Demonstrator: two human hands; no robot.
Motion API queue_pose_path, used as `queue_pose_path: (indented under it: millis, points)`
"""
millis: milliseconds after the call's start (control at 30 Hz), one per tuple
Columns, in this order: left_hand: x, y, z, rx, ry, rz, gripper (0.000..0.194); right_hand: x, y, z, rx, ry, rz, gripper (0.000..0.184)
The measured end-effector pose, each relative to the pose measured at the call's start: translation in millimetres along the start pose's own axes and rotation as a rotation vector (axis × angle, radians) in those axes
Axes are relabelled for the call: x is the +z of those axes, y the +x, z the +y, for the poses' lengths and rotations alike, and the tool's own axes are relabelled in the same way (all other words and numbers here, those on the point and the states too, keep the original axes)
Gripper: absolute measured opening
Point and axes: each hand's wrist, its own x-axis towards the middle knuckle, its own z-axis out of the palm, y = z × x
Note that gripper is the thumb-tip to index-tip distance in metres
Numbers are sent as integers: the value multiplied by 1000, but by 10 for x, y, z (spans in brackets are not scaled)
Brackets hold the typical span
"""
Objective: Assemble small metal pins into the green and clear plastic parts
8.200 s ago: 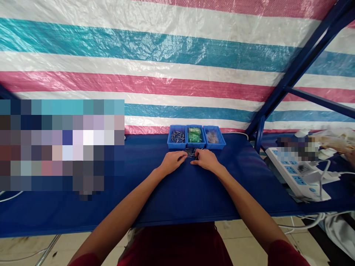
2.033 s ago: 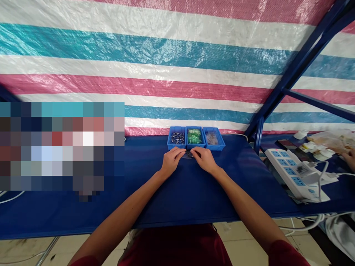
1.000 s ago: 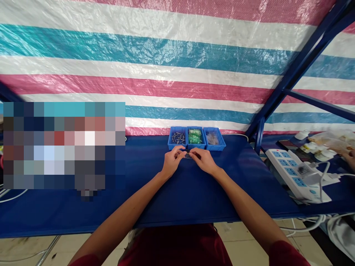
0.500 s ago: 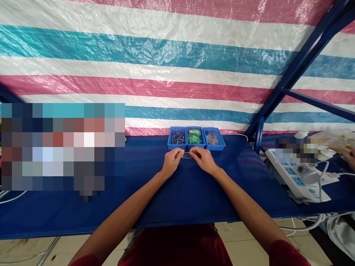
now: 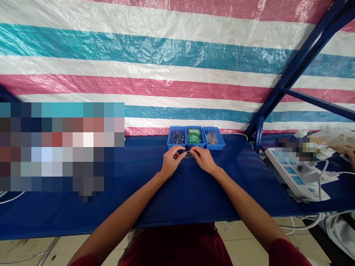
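Note:
Just in front of the bins, my two hands meet over a small clear plastic bag [image 5: 189, 156]. A thin metal piece [image 5: 187, 150] shows at its upper edge, too small to name. My right hand [image 5: 203, 159] pinches the bag's right side between thumb and forefinger. At the left side, my left hand [image 5: 172, 159] has thumb and forefinger curved around the bag's edge, with a gap between them; their exact contact is hard to make out. Behind stand three blue bins: one with silver metal pieces [image 5: 178, 138], one with green packets [image 5: 194, 136], one with clear plastic pieces [image 5: 212, 138].
The blue table [image 5: 183, 199] runs along a striped plastic sheet [image 5: 177, 85]. A white power strip [image 5: 298, 175] with cables lies at the right, beside a blue metal post [image 5: 259, 135]. Part of another person's hand [image 5: 351, 157] shows at the far right. A blurred patch hides the left.
My left thumb and forefinger have spread from a pinch into a wider curve at the bag. My right hand keeps its pinch, almost in the same place.

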Motion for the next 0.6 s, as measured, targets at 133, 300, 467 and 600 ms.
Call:
queue_pose_path:
  millis: [133,300,467,600]
  points:
    - [15,-15,-46,14,-17,33,18,-2,2,-17,-2,-1,-11,30]
    - [29,-14,-91,-37,7,76,20,18,-1,1,-7,19,22,26]
    - [34,-11,-75,-77,0,88,21,51,-6,37,-14,31,32,20]
    - [34,-17,-53,-114,-66,71,21,66,-4,51,-24,32,18,19]
